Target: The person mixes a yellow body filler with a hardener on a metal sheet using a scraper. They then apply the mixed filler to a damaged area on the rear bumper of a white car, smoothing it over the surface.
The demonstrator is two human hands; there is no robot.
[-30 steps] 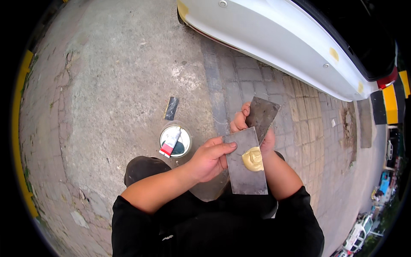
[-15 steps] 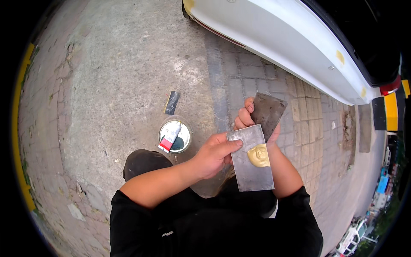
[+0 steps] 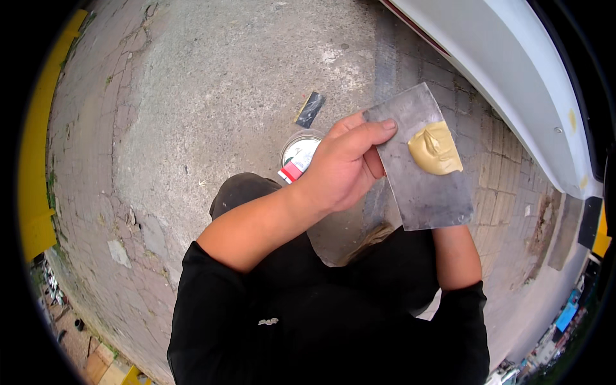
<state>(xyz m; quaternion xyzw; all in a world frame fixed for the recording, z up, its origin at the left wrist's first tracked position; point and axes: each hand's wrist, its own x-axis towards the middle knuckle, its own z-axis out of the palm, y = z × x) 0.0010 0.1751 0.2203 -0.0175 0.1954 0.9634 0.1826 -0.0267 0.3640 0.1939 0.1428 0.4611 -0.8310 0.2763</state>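
In the head view, the left hand (image 3: 343,157) had its grip closed along the left edge of a flat grey rectangular plate (image 3: 417,189), near the upper corner, thumb on top and fingers tucked under. A thick dollop of golden-yellow putty (image 3: 436,151) sat on the plate, reaching its right-hand edge. The right forearm (image 3: 457,253) ran up behind the plate; the right hand was hidden, so its grip could not be told.

Holding this load well seemed to call for a firm pinch and a level face, since the putty lay far from the thumb and looked soft enough to sag over the edge. Working it inward, clear of the rim and fingers, looked wiser. The white car panel (image 3: 513,70) stood apart, upper right.
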